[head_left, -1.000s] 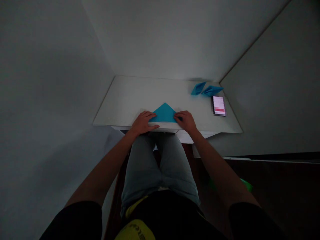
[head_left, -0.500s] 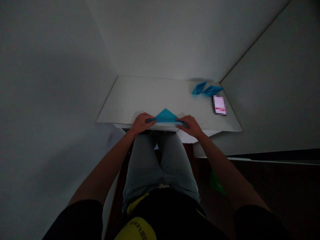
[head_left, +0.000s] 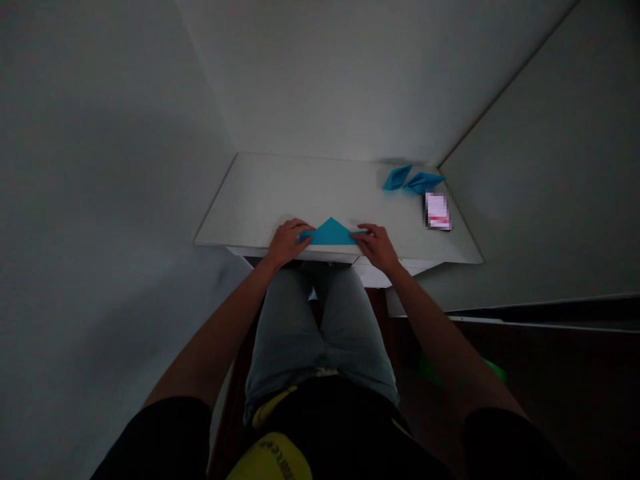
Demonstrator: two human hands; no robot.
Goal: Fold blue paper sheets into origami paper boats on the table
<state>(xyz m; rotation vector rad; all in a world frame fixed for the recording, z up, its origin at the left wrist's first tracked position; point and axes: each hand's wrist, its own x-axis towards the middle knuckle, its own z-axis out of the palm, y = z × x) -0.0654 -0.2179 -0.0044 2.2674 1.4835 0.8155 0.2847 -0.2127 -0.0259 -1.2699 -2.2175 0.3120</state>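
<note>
A blue paper folded into a flat triangle (head_left: 331, 232) lies at the near edge of a small white table (head_left: 280, 193). My left hand (head_left: 286, 241) rests on its left corner, fingers curled down onto the paper. My right hand (head_left: 376, 245) presses its right corner in the same way. The triangle's tip points away from me, and its bottom strip looks folded up between my fingers.
Two folded blue paper pieces (head_left: 411, 179) lie at the table's far right corner. Just in front of them sits a small pink-and-white card or pack (head_left: 437, 211). White walls close in on the left, back and right. My knees are under the table's edge.
The blue triangle looks shorter than one second ago: its lower edge has been folded up. Both hands stayed at the corners and shifted slightly along the edge.
</note>
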